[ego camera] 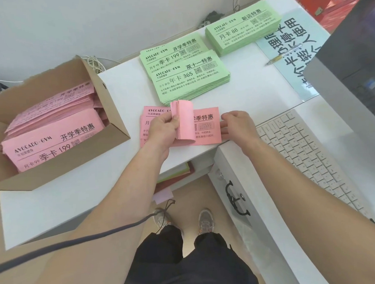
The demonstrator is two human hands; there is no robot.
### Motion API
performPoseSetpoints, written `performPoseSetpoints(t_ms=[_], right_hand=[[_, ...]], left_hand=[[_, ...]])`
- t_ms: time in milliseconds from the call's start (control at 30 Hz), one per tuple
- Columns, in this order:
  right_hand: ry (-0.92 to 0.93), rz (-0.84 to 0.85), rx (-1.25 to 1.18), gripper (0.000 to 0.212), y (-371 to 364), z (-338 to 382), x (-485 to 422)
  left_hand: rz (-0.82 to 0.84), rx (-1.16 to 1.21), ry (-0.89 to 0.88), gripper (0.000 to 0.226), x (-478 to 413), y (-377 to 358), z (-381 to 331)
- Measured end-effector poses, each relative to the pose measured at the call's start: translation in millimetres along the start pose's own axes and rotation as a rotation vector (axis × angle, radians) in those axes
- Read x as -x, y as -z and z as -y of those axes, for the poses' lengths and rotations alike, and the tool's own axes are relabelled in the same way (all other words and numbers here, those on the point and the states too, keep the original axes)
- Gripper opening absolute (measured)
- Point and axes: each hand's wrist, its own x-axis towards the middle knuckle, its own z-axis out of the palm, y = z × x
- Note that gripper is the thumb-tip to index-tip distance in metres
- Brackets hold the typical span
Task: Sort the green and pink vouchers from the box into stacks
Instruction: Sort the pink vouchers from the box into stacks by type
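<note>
Pink vouchers point(205, 127) lie at the near edge of the table point(255, 89), between our two forearms, which reach forward from below. Our left hand point(162, 130) pinches a bent wad point(184, 120) of them upright over the flat pile. Our right hand point(236, 123) rests half open, fingertips touching the pile's right edge. More pink vouchers fill the box point(113, 133) at the left. Three green stacks sit farther back: one point(191, 80) just beyond the pile, one point(172, 52) behind it, one point(243, 28) far right. A keyboard point(303, 152) lies at the right.
</note>
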Motion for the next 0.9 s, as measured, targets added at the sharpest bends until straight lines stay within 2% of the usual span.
performPoseSetpoints(t_ms=[300, 900], right_hand=[[0.024, -0.007, 0.046, 0.021, 3, -5, 4], [0.057, -0.025, 0.098, 0.023, 1, -13, -6]], left_hand=[[0.065, 0.120, 0.056, 0.028, 16, 0, -7], [0.048, 0.101, 0.051, 0.029, 16, 2, -5]])
